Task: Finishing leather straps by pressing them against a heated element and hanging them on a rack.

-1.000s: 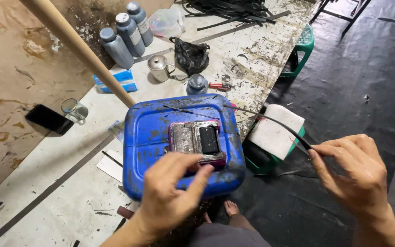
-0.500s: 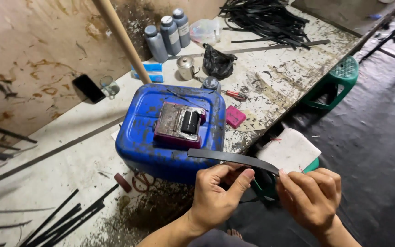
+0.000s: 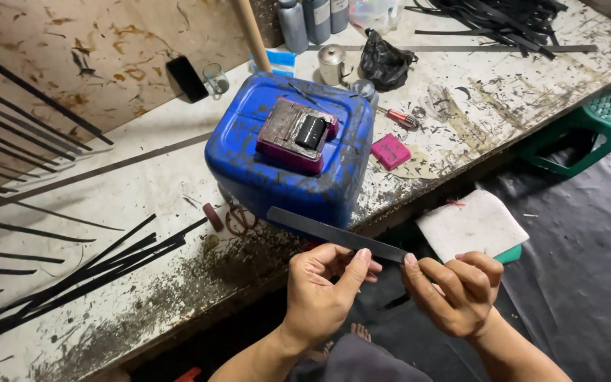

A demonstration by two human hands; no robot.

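The stained white workbench [image 3: 143, 177] fills the view, a dark floor at 3 o'clock. A blue jerrycan [image 3: 288, 166] lies at 12 o'clock of the hands, with an inked roller pad [image 3: 297, 133] on top. Finished black strips [image 3: 72, 279] lie at 9 o'clock. The left hand [image 3: 323, 293] and right hand [image 3: 457, 290] pinch a grey flat strip [image 3: 334, 233] firmly; it seems not yet blackened.

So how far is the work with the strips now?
Done: many thin black strips lie on the stained workbench. In hand: left hand and right hand hold one flat dark strip before the blue plastic canister. Left: black strips piled at the far end.
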